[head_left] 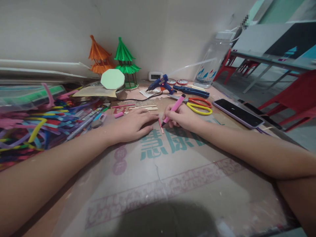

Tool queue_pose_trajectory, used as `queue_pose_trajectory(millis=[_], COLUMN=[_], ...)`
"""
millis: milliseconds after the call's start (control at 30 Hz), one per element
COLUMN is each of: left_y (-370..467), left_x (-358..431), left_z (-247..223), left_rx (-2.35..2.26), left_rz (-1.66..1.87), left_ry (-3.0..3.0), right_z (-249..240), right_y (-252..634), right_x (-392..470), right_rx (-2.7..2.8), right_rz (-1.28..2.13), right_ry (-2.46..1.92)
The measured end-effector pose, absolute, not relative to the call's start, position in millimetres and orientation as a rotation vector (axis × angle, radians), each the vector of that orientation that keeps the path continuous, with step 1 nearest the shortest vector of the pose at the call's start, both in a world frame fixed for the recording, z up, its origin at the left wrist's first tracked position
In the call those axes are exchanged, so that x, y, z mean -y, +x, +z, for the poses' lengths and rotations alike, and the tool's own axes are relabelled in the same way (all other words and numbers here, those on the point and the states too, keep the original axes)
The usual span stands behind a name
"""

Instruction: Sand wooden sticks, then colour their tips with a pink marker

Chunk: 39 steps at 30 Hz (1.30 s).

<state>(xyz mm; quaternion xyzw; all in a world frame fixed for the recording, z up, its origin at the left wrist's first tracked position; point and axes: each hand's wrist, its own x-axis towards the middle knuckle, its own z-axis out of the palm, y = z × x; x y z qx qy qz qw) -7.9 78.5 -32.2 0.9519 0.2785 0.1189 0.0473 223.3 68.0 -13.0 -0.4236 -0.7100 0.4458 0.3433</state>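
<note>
My right hand (181,118) grips a pink marker (177,104), its black end up and its dark tip down at a short thin stick (161,126) coloured partly pink. My left hand (137,125) lies palm down with its fingers stretched out, its fingertips close to that stick. Whether they touch it, I cannot tell. A pink marker cap (118,115) lies behind my left hand. Just past my left fingers are several plain wooden sticks (145,108) and a pink stick (123,105). Under both hands is a printed cardboard sheet (138,181).
At the back stand an orange tiered model (98,56), a green one (125,62), a pale octagon (112,79), a clock (155,76) and a glue gun (160,84). Pipe cleaners (27,128) crowd the left. Rightward are scissors (199,109), a phone (238,113) and a bottle (209,61).
</note>
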Motion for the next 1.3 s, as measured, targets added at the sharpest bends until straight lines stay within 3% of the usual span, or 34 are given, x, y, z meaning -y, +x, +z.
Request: queue_pose_trajectory(millis=[900,1300], left_y=[-8.2,-7.4], left_x=[-80.9,-78.8], left_z=[-35.4,-32.8], left_rx=[-0.849,-0.87], left_rz=[0.356,0.343], left_ry=[2.929,2.925], right_z=[-12.1,-16.1], right_y=[228.9,225.6], right_x=[-65.8,-68.0], right_rx=[1.964,1.895], right_rz=[1.284,1.186], right_ry=[-0.936,-1.008])
